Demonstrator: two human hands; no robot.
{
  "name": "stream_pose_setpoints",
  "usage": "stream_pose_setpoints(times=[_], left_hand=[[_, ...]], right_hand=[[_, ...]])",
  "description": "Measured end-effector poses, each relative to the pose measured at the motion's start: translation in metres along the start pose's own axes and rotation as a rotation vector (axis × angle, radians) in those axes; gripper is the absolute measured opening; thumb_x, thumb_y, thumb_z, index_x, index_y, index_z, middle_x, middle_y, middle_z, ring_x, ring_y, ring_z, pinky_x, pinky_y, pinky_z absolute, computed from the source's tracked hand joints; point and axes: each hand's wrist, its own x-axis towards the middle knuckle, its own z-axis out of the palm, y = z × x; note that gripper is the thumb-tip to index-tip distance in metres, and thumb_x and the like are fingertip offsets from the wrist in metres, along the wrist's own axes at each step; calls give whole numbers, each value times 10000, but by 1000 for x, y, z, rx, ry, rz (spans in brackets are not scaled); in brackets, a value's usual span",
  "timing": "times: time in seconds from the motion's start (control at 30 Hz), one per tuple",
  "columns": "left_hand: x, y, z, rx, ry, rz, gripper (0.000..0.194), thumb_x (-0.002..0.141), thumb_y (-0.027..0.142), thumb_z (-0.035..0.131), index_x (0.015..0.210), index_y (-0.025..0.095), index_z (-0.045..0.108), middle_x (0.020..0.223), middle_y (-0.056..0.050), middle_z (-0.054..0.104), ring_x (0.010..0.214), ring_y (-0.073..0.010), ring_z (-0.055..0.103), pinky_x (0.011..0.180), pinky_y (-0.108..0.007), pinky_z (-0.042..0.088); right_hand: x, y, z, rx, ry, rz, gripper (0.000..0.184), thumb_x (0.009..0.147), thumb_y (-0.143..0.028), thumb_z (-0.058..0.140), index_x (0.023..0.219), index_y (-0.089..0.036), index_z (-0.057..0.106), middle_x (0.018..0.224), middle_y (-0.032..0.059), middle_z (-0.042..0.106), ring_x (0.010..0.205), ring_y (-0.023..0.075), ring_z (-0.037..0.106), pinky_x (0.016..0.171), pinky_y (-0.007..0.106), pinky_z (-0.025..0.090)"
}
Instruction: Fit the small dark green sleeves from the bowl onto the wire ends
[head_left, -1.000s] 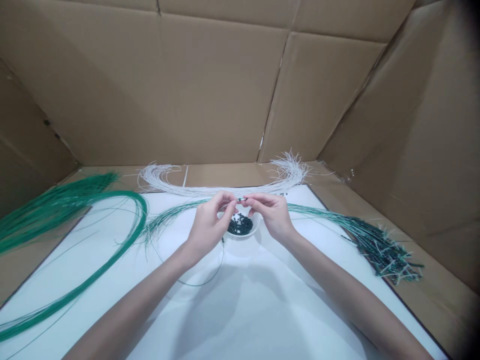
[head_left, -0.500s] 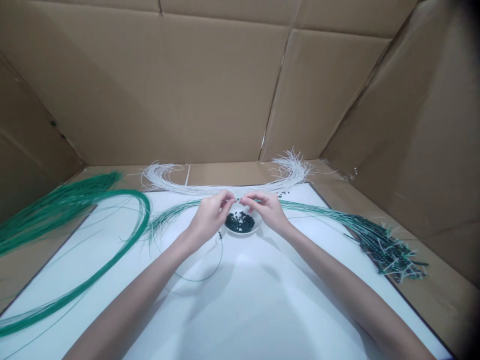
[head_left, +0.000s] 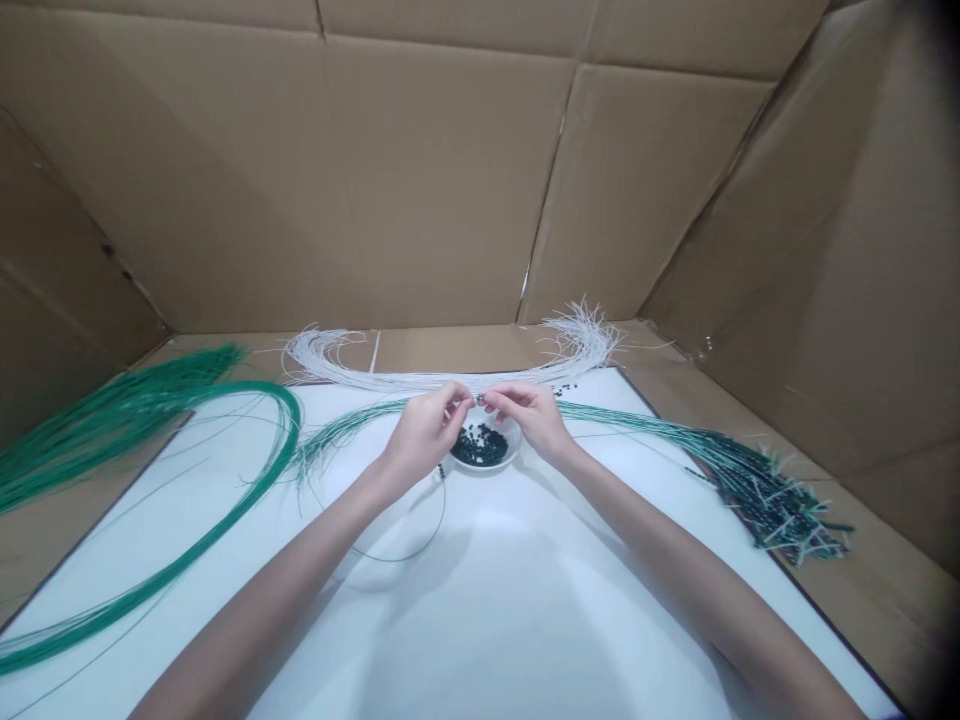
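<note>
My left hand [head_left: 424, 425] is closed in a pinch above the bowl, apparently on a thin green string [head_left: 441, 515] whose loop hangs below it to the table. Several dark beads [head_left: 441, 471] sit on that string near my left wrist. Facing it, my right hand [head_left: 531, 415] pinches a small dark bead [head_left: 480, 398] in the narrow gap between the fingertips. Whether the string passes through this bead is too small to tell. Right below both hands stands a white bowl [head_left: 515, 455] holding a heap of black beads [head_left: 480, 446].
A thick bundle of green strings [head_left: 289, 440] curves along the left. White strings [head_left: 585, 340] lie along the back edge of the white table [head_left: 480, 620]. Strings with dark beads [head_left: 780, 500] spread at the right. Loose beads [head_left: 564, 389] lie behind my right hand. Cardboard walls [head_left: 420, 180] enclose the table.
My fingertips have shifted very slightly at the pinch, and the small bead shows a little more clearly between them. The bowl and string bundles have stayed put.
</note>
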Motion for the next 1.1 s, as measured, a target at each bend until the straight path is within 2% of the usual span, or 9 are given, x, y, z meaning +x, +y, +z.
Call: stream_pose_setpoints(times=[0.2, 0.4, 0.6, 0.8, 0.87, 0.93, 1.03, 1.1], left_hand=[[0, -1, 1, 40, 4, -5, 139, 825, 253, 394, 829, 193, 520, 740, 20, 614, 598, -93, 528, 562, -193, 362], [-2, -4, 5, 24, -7, -23, 139, 812, 250, 417, 808, 188, 542, 703, 21, 613, 548, -88, 500, 546, -192, 351], [1, -7, 4, -3, 4, -87, 168, 794, 295, 443, 821, 173, 556, 616, 19, 563, 540, -102, 489, 543, -202, 361], [2, -10, 3, -47, 24, -55, 162, 777, 244, 443, 765, 158, 580, 774, -28, 594, 680, -126, 533, 638, -227, 400], [2, -8, 2, -80, -16, -69, 179, 776, 249, 443, 764, 161, 598, 754, -23, 612, 673, -129, 544, 634, -227, 405], [2, -7, -1, -101, -45, -101, 190, 771, 252, 447, 762, 163, 615, 733, -19, 633, 664, -134, 559, 627, -228, 409], [4, -8, -7, -132, -19, -190, 197, 756, 262, 467, 768, 151, 630, 747, -32, 660, 688, -149, 590, 645, -232, 426], [6, -11, -11, -155, -13, -253, 205, 740, 275, 485, 775, 144, 639, 763, -43, 674, 712, -162, 608, 659, -238, 441]], right_hand=[[-2, 0, 1, -86, 3, -27, 173, 658, -330, 635, 677, -162, 670, 611, 12, 597, 555, 102, 525, 470, 197, 449], [-6, 3, 0, -336, -2, -149, 196, 727, -338, 568, 766, -179, 676, 784, 50, 643, 717, 151, 575, 561, 225, 469], [-7, 2, 0, -455, 8, -176, 206, 771, -312, 511, 751, -158, 647, 735, 45, 629, 647, 135, 562, 576, 232, 458], [-6, 2, 0, -419, 31, -140, 224, 762, -340, 514, 750, -156, 641, 743, 45, 633, 646, 140, 567, 566, 237, 455], [-6, 1, 1, -412, -18, -112, 232, 746, -361, 532, 774, -163, 651, 772, 45, 643, 683, 148, 576, 590, 245, 457], [-5, 1, 1, -382, -90, -60, 287, 735, -372, 547, 927, -175, 628, 840, 48, 649, 725, 148, 583, 629, 255, 463], [-4, 0, -1, -354, -184, 18, 525, 715, -359, 575, 1191, -180, 449, 970, 69, 625, 784, 141, 584, 700, 275, 467], [-2, 0, -4, -454, -309, 19, 555, 675, -321, 619, 1186, -181, 451, 1020, 75, 606, 840, 150, 572, 749, 287, 455]])
